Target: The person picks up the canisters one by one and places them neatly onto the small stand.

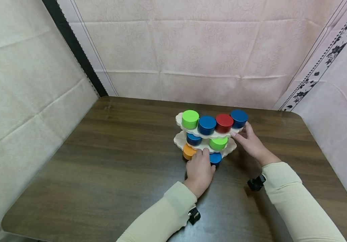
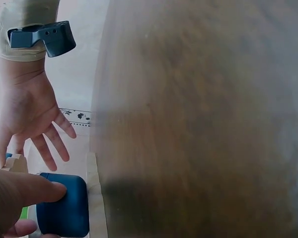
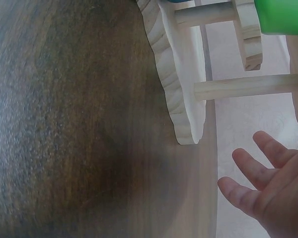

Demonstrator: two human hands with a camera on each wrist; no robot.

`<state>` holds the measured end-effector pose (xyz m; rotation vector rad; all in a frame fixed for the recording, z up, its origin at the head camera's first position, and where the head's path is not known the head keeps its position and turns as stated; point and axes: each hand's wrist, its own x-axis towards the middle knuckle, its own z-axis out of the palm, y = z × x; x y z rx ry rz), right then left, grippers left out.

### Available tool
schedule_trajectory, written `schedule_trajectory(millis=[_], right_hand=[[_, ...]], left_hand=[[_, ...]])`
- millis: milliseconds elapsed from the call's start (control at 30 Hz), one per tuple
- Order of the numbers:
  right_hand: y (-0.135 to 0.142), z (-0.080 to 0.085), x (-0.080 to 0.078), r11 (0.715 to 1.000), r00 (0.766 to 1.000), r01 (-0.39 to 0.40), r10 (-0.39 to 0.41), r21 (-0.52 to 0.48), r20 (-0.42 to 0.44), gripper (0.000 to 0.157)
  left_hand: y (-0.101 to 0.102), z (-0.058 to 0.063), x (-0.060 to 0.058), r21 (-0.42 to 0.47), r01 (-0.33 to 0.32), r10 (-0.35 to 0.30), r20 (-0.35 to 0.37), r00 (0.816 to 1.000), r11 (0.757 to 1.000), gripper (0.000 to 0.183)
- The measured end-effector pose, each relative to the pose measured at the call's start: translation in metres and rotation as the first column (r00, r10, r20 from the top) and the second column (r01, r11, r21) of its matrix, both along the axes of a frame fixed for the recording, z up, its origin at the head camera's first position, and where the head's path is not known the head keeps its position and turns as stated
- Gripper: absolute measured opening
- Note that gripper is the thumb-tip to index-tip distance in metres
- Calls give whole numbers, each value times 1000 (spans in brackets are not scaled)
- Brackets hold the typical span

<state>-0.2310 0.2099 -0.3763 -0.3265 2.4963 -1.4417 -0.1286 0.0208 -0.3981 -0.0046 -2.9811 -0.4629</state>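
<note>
A three-tier pale wooden stand [image 1: 179, 139] with scalloped edges holds coloured cylinders. On its top tier sit a green cylinder [image 1: 190, 119], a blue one [image 1: 206, 125], a red one [image 1: 224, 123] and another blue one [image 1: 238, 119]. My left hand [image 1: 200, 170] grips a blue cylinder [image 2: 72, 208] on the bottom tier, its thumb lying along the side. Beside those fingers is an orange cylinder [image 1: 189, 152]. With thumb and forefinger, my right hand [image 1: 253, 144] holds the top tier's right edge; its other fingers [image 3: 246, 171] spread free of the stand.
The stand is toward the back of a brown wooden table [image 1: 116, 174] with rounded corners. Pale cloth [image 1: 197, 50] hangs behind and at both sides. The middle tier carries a blue cylinder [image 1: 193, 139] and a green cylinder [image 1: 218, 144]. Wooden posts [image 3: 248, 87] join the tiers.
</note>
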Motion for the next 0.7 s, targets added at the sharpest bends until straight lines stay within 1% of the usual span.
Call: schedule_trajectory(millis=[200, 367, 500, 700], right_hand=[[1, 0, 2, 1000, 1000, 5, -5, 1, 2, 85], [2, 1, 2, 1000, 1000, 3, -3, -3, 5, 86], [2, 2, 2, 1000, 1000, 2, -2, -3, 14, 86], [4, 4, 1, 1000, 999, 3, -3, 2, 49, 88]], left_hand=[[1, 0, -1, -13, -14, 13, -25, 1000, 1000, 37], [2, -1, -2, -24, -18, 17, -30, 999, 1000, 36], [2, -1, -3, -9, -15, 15, -19, 1000, 1000, 37], [2, 1, 0, 0, 4, -4, 14, 1000, 1000, 40]])
